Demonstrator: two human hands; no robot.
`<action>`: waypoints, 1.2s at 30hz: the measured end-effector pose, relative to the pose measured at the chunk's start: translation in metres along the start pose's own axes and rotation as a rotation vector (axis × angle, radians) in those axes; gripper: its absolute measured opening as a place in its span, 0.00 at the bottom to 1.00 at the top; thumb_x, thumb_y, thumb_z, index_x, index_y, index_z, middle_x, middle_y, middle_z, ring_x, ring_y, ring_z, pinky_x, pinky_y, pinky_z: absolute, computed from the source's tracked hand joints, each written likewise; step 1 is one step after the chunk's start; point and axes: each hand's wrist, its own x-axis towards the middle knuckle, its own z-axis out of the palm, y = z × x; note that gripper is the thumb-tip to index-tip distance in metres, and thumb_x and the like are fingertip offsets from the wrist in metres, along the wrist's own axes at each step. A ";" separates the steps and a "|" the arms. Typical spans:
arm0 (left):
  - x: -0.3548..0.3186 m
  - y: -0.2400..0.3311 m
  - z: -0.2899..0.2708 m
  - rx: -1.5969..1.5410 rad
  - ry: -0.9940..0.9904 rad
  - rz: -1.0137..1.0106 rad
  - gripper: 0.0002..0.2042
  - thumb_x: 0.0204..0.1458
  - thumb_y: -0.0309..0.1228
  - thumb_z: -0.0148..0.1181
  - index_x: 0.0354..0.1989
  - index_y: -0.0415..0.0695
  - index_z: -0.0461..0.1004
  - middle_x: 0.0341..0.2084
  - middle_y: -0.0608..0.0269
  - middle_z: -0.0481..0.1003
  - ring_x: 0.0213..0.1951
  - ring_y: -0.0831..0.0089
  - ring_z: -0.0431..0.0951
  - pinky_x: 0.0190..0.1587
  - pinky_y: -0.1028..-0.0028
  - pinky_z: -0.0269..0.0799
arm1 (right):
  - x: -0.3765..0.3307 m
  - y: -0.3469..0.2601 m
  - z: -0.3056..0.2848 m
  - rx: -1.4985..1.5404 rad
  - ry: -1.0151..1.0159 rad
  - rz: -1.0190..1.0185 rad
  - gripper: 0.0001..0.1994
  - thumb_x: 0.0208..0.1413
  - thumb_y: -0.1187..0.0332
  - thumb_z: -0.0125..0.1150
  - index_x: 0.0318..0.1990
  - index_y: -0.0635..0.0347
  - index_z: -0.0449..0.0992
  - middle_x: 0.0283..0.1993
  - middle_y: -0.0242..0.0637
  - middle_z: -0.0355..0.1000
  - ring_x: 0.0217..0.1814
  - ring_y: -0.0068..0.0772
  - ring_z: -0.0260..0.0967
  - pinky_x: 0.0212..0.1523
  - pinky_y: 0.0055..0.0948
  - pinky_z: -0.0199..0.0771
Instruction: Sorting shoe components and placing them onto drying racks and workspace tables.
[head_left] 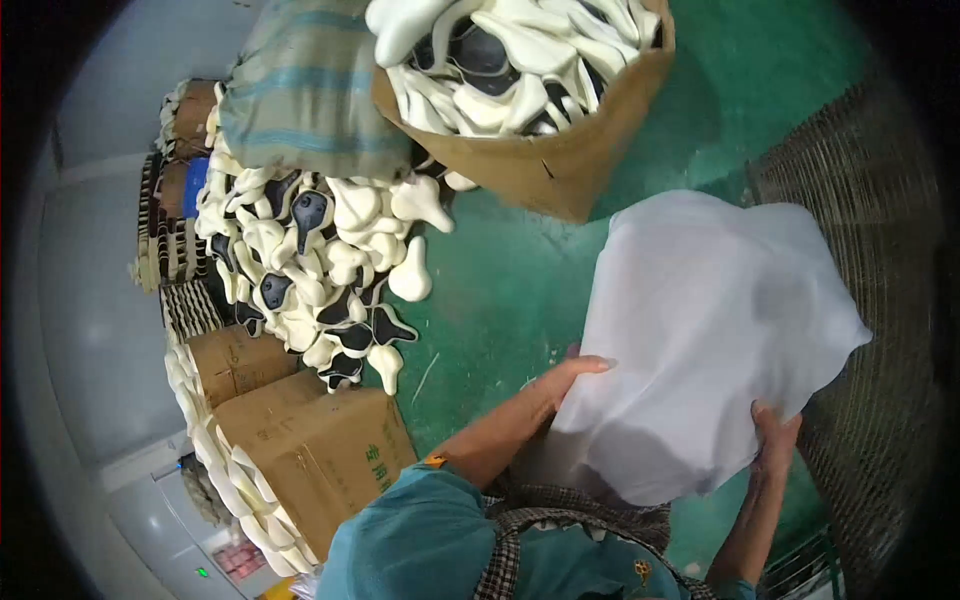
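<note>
A large, thin white bag (700, 320) billows out in front of my body, its surface smooth and slightly see-through. My left hand (582, 370) pinches its near left edge, with the thumb on top and the fingers mostly hidden behind it. Lower on the right side, my right hand (775, 432) is closed on the edge near a corner. What the bag may contain cannot be made out.
An open carton (560, 165) full of cream and black bicycle saddle pads stands ahead. More saddle pads (350, 240) lie heaped left on the green floor (480, 300), below a striped woven sack (315, 95). Closed cartons (330, 460) stand near left; dark ribbed matting (860, 230) lies right.
</note>
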 end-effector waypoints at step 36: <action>-0.390 0.780 -0.487 -0.204 1.247 1.135 0.40 0.33 0.38 0.64 0.56 0.38 0.51 0.49 0.48 0.60 0.47 0.58 0.65 0.45 0.65 0.66 | 0.138 -0.286 1.094 -0.388 -0.766 -0.492 0.32 0.33 0.72 0.62 0.52 0.61 0.58 0.42 0.41 0.67 0.40 0.32 0.67 0.40 0.28 0.69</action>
